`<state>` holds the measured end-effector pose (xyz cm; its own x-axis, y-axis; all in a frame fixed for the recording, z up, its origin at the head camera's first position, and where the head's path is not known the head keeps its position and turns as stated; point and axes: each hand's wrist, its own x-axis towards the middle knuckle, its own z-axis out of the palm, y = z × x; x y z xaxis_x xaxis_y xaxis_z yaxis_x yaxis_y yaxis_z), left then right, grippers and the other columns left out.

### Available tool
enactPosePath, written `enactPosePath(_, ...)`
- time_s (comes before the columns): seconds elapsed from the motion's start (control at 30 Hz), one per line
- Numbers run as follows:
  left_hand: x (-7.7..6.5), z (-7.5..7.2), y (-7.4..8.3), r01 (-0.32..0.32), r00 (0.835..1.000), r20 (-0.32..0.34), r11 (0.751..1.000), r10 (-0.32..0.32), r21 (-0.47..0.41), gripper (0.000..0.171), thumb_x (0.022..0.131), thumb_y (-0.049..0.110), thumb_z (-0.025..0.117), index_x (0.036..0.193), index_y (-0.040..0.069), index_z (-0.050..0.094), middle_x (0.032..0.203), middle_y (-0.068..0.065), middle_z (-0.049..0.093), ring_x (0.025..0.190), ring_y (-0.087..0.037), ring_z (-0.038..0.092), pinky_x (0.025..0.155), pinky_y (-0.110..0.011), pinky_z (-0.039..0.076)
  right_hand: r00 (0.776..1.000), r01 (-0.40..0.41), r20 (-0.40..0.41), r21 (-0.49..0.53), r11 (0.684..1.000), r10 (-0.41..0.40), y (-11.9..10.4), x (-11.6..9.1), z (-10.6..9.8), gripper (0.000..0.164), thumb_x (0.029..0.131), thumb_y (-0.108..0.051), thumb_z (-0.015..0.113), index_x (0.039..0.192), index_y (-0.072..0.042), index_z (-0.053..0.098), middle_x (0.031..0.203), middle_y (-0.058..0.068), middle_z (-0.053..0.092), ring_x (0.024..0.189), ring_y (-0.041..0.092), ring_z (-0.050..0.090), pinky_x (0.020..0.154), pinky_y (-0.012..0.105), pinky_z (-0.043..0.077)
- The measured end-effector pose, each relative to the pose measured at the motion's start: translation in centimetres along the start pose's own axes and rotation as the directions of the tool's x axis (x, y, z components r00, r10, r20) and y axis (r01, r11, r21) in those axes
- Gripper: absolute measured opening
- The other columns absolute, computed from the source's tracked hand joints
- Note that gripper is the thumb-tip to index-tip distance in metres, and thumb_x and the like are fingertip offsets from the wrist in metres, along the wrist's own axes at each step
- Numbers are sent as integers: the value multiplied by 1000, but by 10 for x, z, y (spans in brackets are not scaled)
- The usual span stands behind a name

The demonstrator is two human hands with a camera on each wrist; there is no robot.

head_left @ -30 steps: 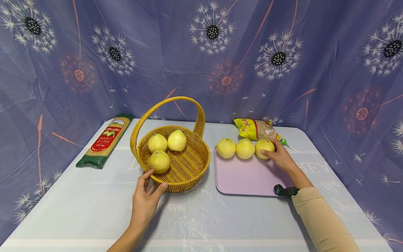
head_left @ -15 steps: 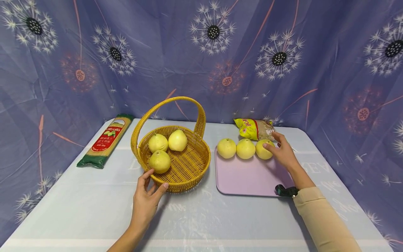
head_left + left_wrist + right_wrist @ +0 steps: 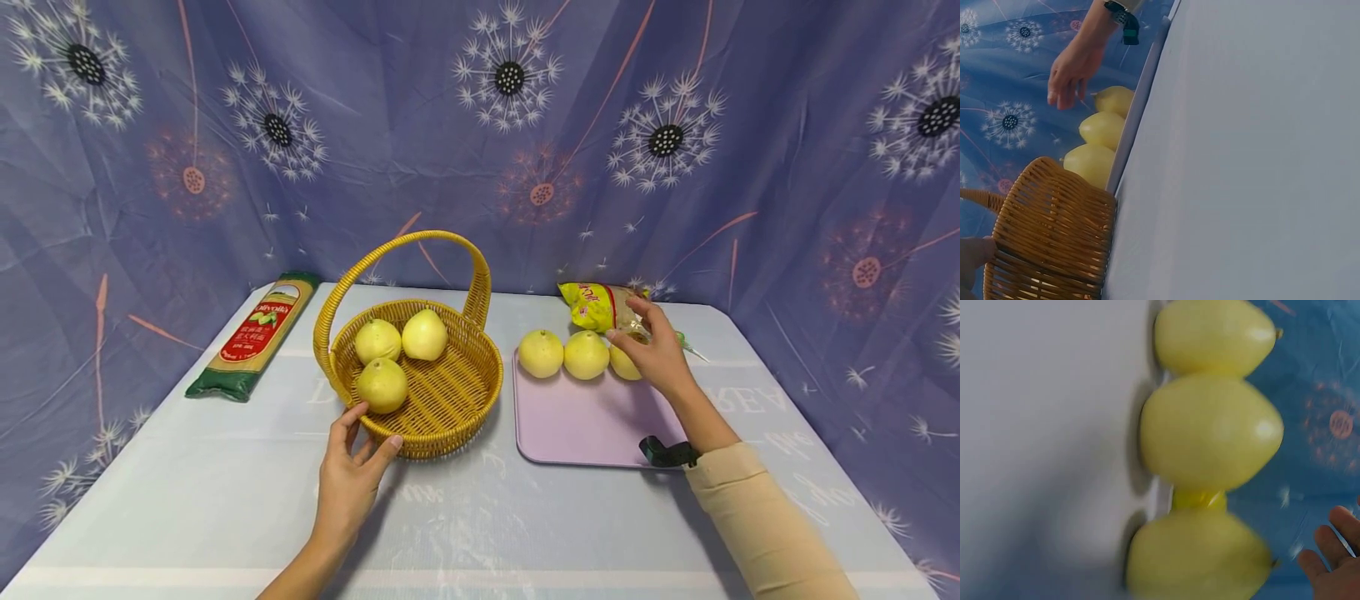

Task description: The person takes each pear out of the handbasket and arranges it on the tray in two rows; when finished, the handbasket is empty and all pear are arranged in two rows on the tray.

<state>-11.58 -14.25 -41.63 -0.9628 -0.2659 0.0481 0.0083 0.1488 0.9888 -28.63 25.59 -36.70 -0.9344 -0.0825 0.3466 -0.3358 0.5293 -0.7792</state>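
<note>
In the head view, the left grip (image 3: 347,479) has thumb and index finger set apart against the near rim of a wicker basket (image 3: 444,444); whether it pinches the rim I cannot tell. Just beyond it, inside the basket, sit three yellow fruits (image 3: 383,386); farther off to its left, a long packet (image 3: 258,333) lies on the surface (image 3: 450,533). The right grip (image 3: 660,354) has fingers and thumb spread, holding nothing, and partly hides the last fruit of a row of three (image 3: 587,355). The row's other two are just left of it, along the far edge of a lilac tray (image 3: 592,425); a yellow bag (image 3: 588,306) lies beyond it. In the left wrist view, a digit of the left grip touches the basket's rim, while the right grip hangs apart from the row. In the right wrist view, the right grip's spread fingers are near the closest fruit, not touching it.
</note>
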Motion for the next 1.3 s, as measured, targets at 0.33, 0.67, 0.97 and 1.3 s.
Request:
enactPosePath(0.33,-1,0,-1,-2,1000,2,1000,2,18,73,83,30,72,141,15,32,157,-12,15,142,-35,26,100,-32,44,997,71,32,-33,997,-70,-31,-5,24,70,85,-28,71,143,-8,37,148,15,36,138,38,30,113,59,25)
enactPosePath(0.67,-1,0,0,-2,1000,0,1000,2,25,73,82,31,72,141,16,32,157,-11,16,143,-35,26,101,-33,43,981,178,85,0,984,-177,-63,-9,47,68,82,-23,74,140,-13,41,145,11,41,136,34,36,113,55,29)
enactPosePath(0.97,-1,0,-1,-8,1000,-7,1000,8,21,72,82,30,72,141,15,33,157,-10,17,144,-32,25,102,-33,42,962,204,175,55,978,-210,-86,-11,66,64,85,-24,71,141,-18,41,145,6,41,137,27,35,116,49,27)
enactPosePath(1.3,-1,0,0,-20,1000,-7,999,20,29,71,83,29,72,141,15,33,156,-11,18,143,-31,25,102,-33,43,933,250,243,97,964,-266,-105,-7,91,67,83,-25,74,141,-18,41,145,5,42,137,23,36,116,46,29)
